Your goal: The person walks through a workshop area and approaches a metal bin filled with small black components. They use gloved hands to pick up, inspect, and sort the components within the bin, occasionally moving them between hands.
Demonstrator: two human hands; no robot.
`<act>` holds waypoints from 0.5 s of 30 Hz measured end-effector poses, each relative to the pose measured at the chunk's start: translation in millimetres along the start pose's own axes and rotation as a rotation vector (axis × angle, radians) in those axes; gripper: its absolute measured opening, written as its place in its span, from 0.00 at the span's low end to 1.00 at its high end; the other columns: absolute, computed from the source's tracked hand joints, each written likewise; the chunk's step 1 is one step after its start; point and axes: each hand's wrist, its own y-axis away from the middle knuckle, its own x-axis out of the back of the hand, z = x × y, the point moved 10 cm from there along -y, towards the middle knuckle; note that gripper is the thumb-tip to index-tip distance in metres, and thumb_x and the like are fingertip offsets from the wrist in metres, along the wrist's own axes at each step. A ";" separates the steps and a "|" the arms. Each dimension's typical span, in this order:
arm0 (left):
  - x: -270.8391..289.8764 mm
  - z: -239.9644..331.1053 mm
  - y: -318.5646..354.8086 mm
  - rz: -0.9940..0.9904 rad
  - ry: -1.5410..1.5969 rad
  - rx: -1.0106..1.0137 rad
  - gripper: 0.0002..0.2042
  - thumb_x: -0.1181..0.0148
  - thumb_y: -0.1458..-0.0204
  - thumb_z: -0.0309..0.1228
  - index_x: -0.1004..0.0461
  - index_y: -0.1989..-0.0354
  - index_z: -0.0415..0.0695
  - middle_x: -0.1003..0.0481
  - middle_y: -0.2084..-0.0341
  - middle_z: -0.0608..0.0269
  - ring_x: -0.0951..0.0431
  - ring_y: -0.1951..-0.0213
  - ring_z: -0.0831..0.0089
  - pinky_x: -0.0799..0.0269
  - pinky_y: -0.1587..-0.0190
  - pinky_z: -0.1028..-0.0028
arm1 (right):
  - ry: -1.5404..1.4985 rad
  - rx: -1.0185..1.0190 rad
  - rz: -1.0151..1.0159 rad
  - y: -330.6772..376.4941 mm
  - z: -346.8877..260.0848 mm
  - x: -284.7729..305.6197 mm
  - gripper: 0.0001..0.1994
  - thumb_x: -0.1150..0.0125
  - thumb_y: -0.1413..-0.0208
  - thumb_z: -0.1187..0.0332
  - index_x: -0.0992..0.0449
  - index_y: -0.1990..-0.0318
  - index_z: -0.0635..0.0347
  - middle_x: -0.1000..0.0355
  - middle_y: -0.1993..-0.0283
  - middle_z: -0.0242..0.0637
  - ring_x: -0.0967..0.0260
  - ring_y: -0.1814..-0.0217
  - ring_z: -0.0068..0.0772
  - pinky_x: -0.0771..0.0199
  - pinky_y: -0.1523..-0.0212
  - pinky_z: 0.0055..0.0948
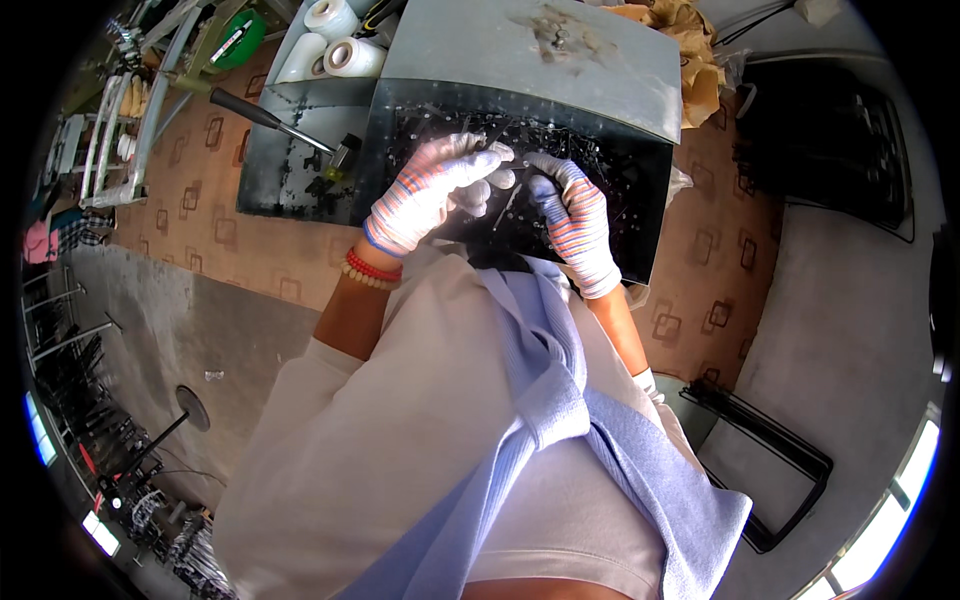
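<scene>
A small pale part (503,178), too small to name more exactly, sits pinched between the fingertips of both gloved hands, low over the middle of a black tray (640,215) strewn with many small dark and shiny pieces (610,165). The left hand (425,195), in a striped knit glove with pale fingertips, curls its fingers around the part from the left side. The right hand (572,222), in a matching glove, meets it from the right, thumb and forefinger closed toward the same spot, so the two hands touch at the fingertips. A red bead bracelet (372,267) and a cream bead bracelet (366,281) circle the left wrist just below the glove cuff.

A grey metal sheet (530,60) lies beyond the tray, with a scuffed dark patch near its far edge. To the left of the tray is a second dark metal plate (290,150), and on it rests a hammer (285,125) with a black handle, its head near the tray's left edge. Three rolls of clear wrapping film (330,40) lie at the far left corner. Crumpled brown paper (695,50) is bunched at the far right. The bench stands on a tan floor covering (215,225) with square patterns. A light blue cloth (560,400) hangs down the person's front.
</scene>
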 end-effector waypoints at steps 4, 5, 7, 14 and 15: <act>1.3 0.0 2.2 0.028 0.057 -0.040 0.11 0.49 0.46 0.34 0.26 0.63 0.39 0.26 0.75 0.67 0.35 0.80 0.85 0.37 0.78 0.83 | 0.065 0.019 0.049 6.3 0.3 -4.6 0.09 0.47 0.47 0.71 0.28 0.59 0.63 0.28 0.66 0.45 0.30 0.63 0.46 0.30 0.62 0.32; 5.7 -1.3 -0.6 0.049 0.038 -0.049 0.12 0.49 0.46 0.35 0.26 0.63 0.39 0.26 0.76 0.68 0.35 0.80 0.85 0.37 0.79 0.83 | -0.025 -0.112 0.006 11.2 17.3 -11.4 0.08 0.48 0.45 0.70 0.28 0.61 0.63 0.27 0.69 0.42 0.29 0.70 0.37 0.30 0.67 0.28; 17.0 -4.1 -8.0 0.099 0.003 -0.071 0.13 0.50 0.45 0.37 0.26 0.64 0.40 0.27 0.77 0.68 0.35 0.80 0.86 0.38 0.79 0.83 | -0.266 -0.267 -0.014 16.6 22.6 -17.1 0.08 0.50 0.43 0.69 0.28 0.61 0.63 0.27 0.70 0.39 0.30 0.72 0.29 0.32 0.71 0.23; 21.9 -36.7 -33.4 0.075 0.396 0.040 0.18 0.55 0.43 0.44 0.30 0.57 0.41 0.25 0.67 0.64 0.27 0.71 0.79 0.30 0.72 0.80 | -1.052 -0.441 -0.150 24.8 33.3 -53.3 0.16 0.56 0.40 0.59 0.31 0.58 0.63 0.28 0.76 0.39 0.36 0.84 0.21 0.36 0.85 0.16; 21.2 -41.1 -35.0 0.048 0.405 0.051 0.19 0.55 0.43 0.44 0.31 0.55 0.41 0.25 0.65 0.63 0.27 0.68 0.78 0.29 0.69 0.79 | -1.093 -0.451 -0.155 24.9 33.7 -54.8 0.16 0.55 0.41 0.59 0.31 0.58 0.64 0.28 0.76 0.40 0.35 0.84 0.21 0.36 0.85 0.16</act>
